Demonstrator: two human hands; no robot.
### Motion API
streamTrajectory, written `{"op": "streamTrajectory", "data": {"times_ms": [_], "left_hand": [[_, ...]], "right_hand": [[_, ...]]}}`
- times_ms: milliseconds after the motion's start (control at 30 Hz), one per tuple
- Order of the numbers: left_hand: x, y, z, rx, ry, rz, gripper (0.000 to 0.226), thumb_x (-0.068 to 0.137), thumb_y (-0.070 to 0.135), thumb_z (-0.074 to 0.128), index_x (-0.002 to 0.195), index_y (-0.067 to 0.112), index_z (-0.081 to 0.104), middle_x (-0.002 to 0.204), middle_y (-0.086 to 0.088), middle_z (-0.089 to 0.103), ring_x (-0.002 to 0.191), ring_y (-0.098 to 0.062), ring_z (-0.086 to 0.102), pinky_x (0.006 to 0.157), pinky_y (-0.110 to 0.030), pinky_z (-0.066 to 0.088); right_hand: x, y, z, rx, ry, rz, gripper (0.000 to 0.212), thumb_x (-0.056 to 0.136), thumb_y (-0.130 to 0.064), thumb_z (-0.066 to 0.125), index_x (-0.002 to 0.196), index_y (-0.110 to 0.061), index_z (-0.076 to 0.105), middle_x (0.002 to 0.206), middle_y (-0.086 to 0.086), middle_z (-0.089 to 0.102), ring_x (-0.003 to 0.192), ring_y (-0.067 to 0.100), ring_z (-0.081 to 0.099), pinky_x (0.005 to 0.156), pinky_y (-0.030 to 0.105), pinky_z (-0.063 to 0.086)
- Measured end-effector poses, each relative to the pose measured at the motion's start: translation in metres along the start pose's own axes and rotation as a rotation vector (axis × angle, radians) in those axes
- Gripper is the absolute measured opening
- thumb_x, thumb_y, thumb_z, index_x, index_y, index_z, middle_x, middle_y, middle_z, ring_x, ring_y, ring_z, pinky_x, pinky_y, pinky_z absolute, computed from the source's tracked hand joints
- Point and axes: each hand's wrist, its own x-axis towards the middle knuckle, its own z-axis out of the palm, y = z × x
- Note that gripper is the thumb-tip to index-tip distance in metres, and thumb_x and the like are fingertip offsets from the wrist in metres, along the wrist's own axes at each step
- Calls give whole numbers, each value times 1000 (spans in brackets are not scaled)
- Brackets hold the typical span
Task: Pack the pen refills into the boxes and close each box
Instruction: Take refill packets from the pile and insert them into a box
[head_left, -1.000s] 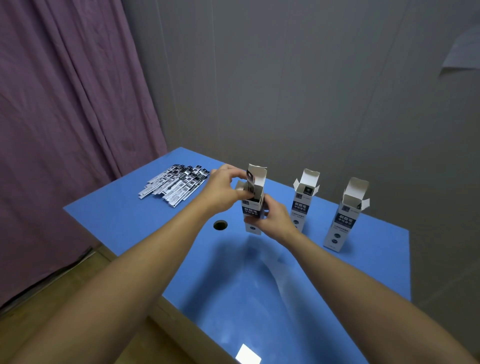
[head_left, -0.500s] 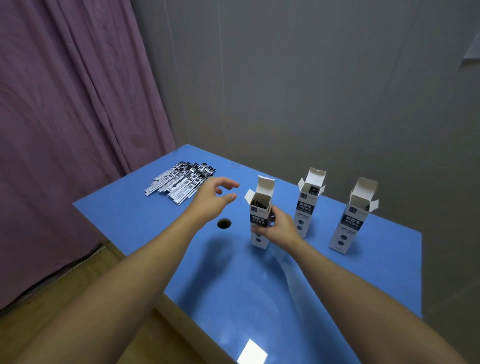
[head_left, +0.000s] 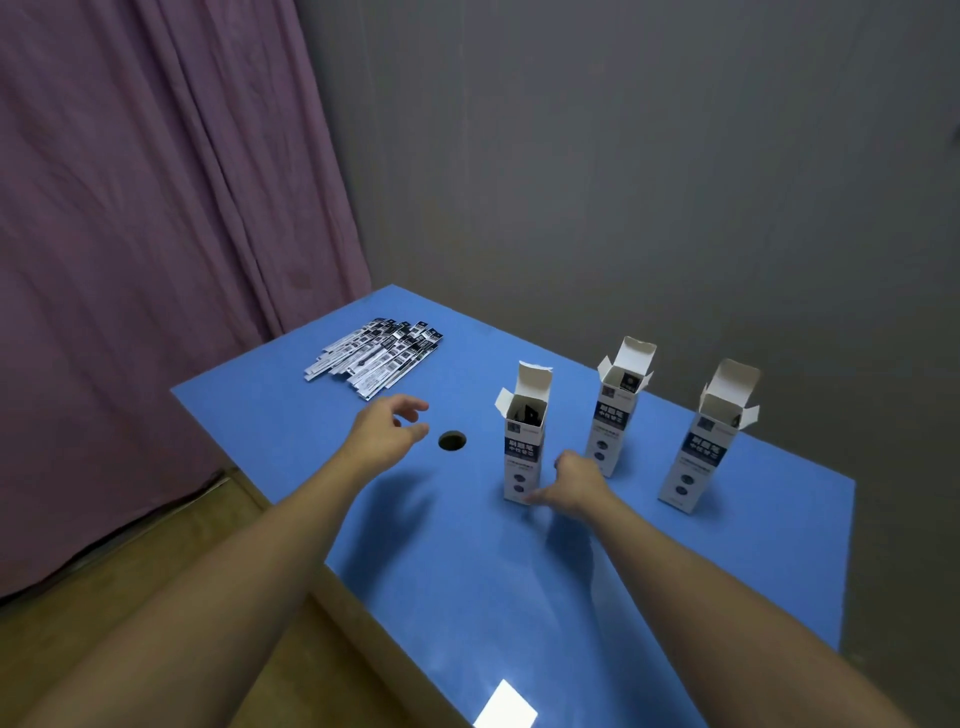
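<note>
Three tall white-and-dark boxes stand upright on the blue table (head_left: 467, 582) with their top flaps open: the left box (head_left: 524, 447), the middle box (head_left: 615, 410) and the right box (head_left: 709, 441). Dark refills show inside the left box. A pile of packaged pen refills (head_left: 375, 351) lies at the table's far left. My left hand (head_left: 387, 431) hovers empty between the pile and the left box, fingers apart. My right hand (head_left: 571, 486) rests beside the base of the left box, fingers touching its lower corner, not wrapped around it.
A round cable hole (head_left: 452, 440) sits in the table between my hands. A purple curtain (head_left: 156, 234) hangs at the left and a grey wall (head_left: 649, 156) rises behind the table. The table's near edge drops to a wooden floor (head_left: 156, 571).
My left hand left the top of the left box and moved left toward the refill pile. My right hand slid down from gripping the box to its base.
</note>
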Motion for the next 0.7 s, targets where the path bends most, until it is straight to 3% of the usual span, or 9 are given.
{"op": "streamTrajectory", "data": {"times_ms": [100, 233, 333, 467, 700], "left_hand": [[-6, -8, -2, 38, 28, -39, 22, 91, 21, 71, 112, 26, 68, 108, 4, 64, 95, -18, 58, 81, -32, 48], [-15, -21, -11, 217, 82, -92, 28, 90, 31, 69, 116, 22, 66, 106, 3, 67, 98, -18, 61, 90, -33, 50], [-22, -31, -26, 378, 98, -100, 34, 90, 39, 66, 120, 23, 64, 107, 4, 64, 99, -19, 60, 90, -36, 51], [-26, -37, -57, 555, 102, -85, 41, 90, 43, 61, 126, 25, 59, 115, 5, 63, 108, -19, 59, 91, -38, 52], [-10, -70, -123, 844, 59, -14, 50, 90, 47, 54, 135, 26, 53, 136, 5, 56, 123, -19, 54, 95, -36, 47]], "right_hand": [[-16, 1, -4, -198, -206, 95, 46, 81, -50, 75, 80, -14, 47, 84, 4, 54, 75, 23, 60, 66, 32, 54], [-29, -16, 5, -211, -517, 19, 53, 82, -51, 73, 96, 0, 65, 91, 17, 74, 80, 31, 74, 77, 43, 62], [-33, -54, 12, -268, -388, -198, 44, 89, -47, 66, 100, -5, 65, 100, 14, 70, 95, 29, 70, 85, 39, 59], [-25, -98, 24, -217, -136, -345, 53, 91, -35, 61, 135, -10, 46, 126, 10, 56, 114, 27, 57, 93, 39, 51], [4, -168, 44, -368, -24, -331, 39, 91, -28, 56, 123, -9, 45, 129, 13, 49, 120, 33, 48, 92, 41, 45]]}}
